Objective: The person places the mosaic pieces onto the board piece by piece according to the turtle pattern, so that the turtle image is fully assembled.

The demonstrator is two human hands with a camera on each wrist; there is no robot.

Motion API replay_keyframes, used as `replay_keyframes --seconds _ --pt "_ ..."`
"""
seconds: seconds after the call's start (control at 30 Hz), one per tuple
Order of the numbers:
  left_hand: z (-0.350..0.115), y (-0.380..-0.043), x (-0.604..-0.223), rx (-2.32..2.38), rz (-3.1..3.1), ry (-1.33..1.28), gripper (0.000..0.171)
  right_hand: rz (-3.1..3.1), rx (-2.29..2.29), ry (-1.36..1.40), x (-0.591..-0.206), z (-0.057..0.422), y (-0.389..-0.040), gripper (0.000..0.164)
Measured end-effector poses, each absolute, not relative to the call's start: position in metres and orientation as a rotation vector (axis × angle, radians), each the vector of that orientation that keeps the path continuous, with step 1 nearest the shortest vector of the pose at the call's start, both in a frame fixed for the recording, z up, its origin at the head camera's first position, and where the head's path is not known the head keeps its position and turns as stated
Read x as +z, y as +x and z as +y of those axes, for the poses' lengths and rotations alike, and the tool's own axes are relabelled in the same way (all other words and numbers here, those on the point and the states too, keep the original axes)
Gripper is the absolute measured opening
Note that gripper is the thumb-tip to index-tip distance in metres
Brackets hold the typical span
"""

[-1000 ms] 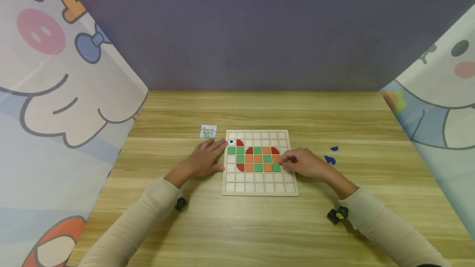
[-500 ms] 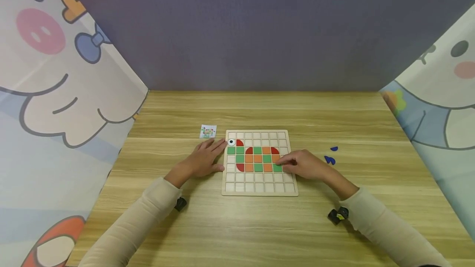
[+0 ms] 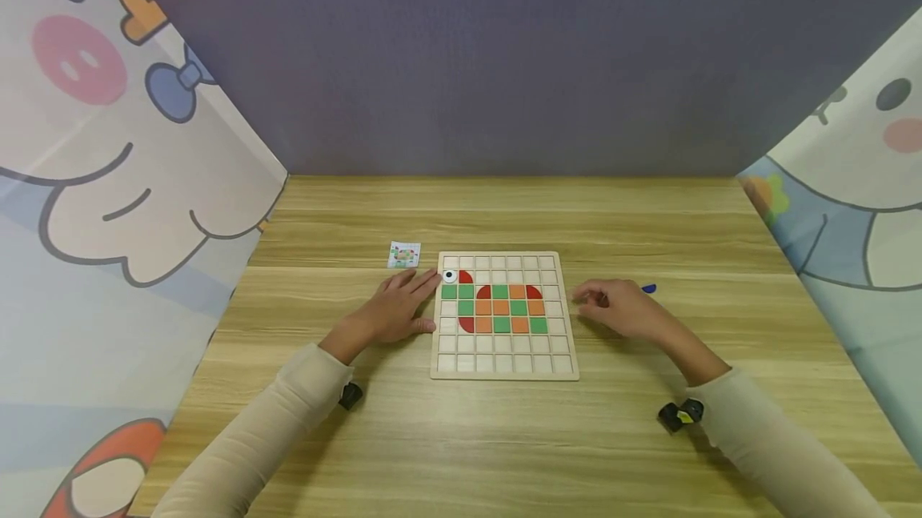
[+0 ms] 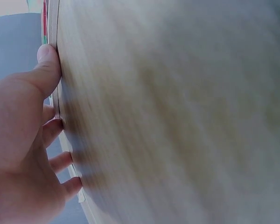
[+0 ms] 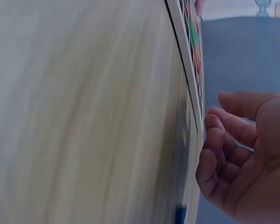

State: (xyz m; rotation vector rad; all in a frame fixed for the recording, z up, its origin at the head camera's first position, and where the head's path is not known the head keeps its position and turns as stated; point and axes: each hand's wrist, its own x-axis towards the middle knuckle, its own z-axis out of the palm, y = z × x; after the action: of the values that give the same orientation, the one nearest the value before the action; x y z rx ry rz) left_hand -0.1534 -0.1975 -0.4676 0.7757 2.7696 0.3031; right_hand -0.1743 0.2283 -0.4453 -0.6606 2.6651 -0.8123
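Observation:
A wooden grid board [image 3: 504,356] lies mid-table, with green, orange and red tiles set in its squares and a white eye tile [image 3: 450,276] near its upper left. My left hand [image 3: 394,311] rests on the table with its fingertips and thumb touching the board's left edge; its fingers are spread. Just off the board's right edge is my right hand [image 3: 621,308], fingers loosely bent and nothing between them in the right wrist view. One blue piece [image 3: 650,288] shows behind the right hand, which covers the spot where other blue pieces lay.
A small printed card [image 3: 404,254] with a coloured grid pattern lies beyond the left hand, near the board's upper left corner. A grey wall [image 3: 504,62] rises at the table's back edge, and cartoon-printed panels [image 3: 108,206] stand at both sides.
My right hand has left the green tile at the lower right of the pattern and moved right, off the board. That tile lies in its square. The left hand has stayed in place.

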Motion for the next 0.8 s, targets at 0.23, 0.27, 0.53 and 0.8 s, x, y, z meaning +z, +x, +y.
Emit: replay_keyframes --seconds 0.23,0.27,0.53,0.8 --pt "-0.197 -0.153 -0.468 0.296 2.774 0.782 0.087 2.755 -0.756 -0.511 -0.439 0.263 -0.176 0.022" --pt "-0.197 -0.153 -0.468 0.297 2.773 0.782 0.088 2.764 -0.741 -0.493 -0.438 0.267 -0.175 0.022" --pt "-0.197 -0.153 -0.466 0.3 2.767 0.774 0.087 2.796 -0.667 -0.407 -0.438 0.287 -0.173 0.02" --pt "-0.197 -0.153 -0.466 0.281 2.768 0.78 0.088 2.787 -0.64 -0.369 -0.444 0.289 -0.172 0.014"
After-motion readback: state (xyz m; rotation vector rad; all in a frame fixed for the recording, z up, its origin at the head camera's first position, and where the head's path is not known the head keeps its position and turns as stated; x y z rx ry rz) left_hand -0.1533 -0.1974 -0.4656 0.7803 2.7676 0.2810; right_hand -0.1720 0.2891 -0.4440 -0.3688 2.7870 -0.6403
